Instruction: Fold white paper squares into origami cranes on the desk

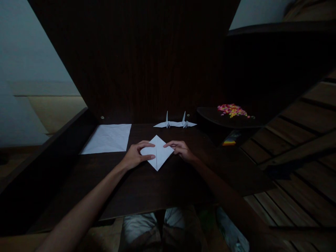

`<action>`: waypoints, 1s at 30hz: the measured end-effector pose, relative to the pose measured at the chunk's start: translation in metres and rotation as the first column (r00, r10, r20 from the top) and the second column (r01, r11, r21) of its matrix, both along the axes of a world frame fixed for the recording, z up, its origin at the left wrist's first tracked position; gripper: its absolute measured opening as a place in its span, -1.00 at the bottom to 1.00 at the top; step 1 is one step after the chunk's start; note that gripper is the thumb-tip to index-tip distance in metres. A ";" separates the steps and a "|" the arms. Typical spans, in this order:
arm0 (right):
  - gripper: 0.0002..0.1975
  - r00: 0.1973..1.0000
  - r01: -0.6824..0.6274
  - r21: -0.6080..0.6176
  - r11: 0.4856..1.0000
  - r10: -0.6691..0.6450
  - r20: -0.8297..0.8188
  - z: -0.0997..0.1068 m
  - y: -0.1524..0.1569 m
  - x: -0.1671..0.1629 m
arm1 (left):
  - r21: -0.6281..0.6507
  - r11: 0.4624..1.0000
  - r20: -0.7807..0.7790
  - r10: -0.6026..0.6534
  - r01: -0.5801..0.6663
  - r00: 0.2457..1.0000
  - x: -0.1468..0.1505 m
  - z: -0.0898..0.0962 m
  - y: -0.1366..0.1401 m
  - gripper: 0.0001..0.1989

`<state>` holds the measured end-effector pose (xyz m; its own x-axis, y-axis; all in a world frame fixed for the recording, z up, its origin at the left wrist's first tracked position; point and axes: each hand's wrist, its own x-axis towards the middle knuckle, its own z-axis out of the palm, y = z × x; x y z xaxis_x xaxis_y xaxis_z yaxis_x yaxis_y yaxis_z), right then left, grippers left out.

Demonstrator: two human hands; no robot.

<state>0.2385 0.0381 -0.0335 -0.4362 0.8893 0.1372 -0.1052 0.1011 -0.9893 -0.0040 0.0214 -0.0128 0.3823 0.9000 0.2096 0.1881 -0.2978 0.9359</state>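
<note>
A white sheet of paper folded into a diamond (161, 155) lies on the dark wooden desk, with a crease or edge running down its middle. My left hand (135, 154) holds its left side, the thumb and a finger pressed on the top face. At the right corner my right hand (181, 150) grips the paper, a finger on top and the others curled at the edge. Behind the diamond stand two folded paper cranes (168, 124), side by side with wings touching and necks pointing up.
A flat white paper sheet (107, 139) lies at the back left of the desk (126, 199). On a small rounded shelf (217, 120) at the right sits a heap of colourful small pieces (233, 110). A tall dark panel (147, 63) closes off the back.
</note>
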 end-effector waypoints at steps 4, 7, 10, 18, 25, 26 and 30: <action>-0.66 0.993 -0.053 -0.032 0.998 0.057 0.108 0.008 -0.001 0.001 | 0.042 0.999 -0.073 0.000 0.003 0.997 -0.001 -0.006 0.003 -0.58; -0.69 0.950 -0.041 0.079 0.996 0.015 0.312 0.008 0.001 0.001 | 0.075 0.997 -0.167 0.022 -0.010 0.986 -0.003 -0.013 0.006 -0.59; -0.71 0.882 -0.061 0.221 0.973 -0.051 0.469 0.004 0.004 0.002 | 0.189 0.982 -0.316 0.058 0.003 0.947 -0.005 -0.017 0.008 -0.62; -0.78 0.780 -0.166 0.543 0.823 -0.228 0.583 -0.002 0.005 0.008 | 0.331 0.919 -0.511 -0.017 0.215 0.860 -0.005 -0.018 0.006 -0.71; -0.77 0.727 -0.285 0.522 0.804 -0.174 0.664 0.004 0.004 0.009 | 0.302 0.905 -0.643 -0.039 0.300 0.765 -0.004 -0.017 0.005 -0.50; -0.77 0.719 -0.297 0.517 0.803 -0.168 0.675 0.004 0.004 0.009 | 0.302 0.902 -0.659 -0.036 0.308 0.752 -0.004 -0.018 0.004 -0.48; -0.76 0.703 -0.302 0.500 0.812 -0.165 0.692 0.006 0.004 0.010 | 0.293 0.894 -0.706 -0.039 0.341 0.708 -0.005 -0.018 0.004 -0.44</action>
<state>0.2490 0.0426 -0.0274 -0.6636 0.7167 0.2146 0.5324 0.6539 -0.5376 -0.0092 0.0255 -0.0311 0.7068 0.6956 0.1288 0.6111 -0.6920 0.3842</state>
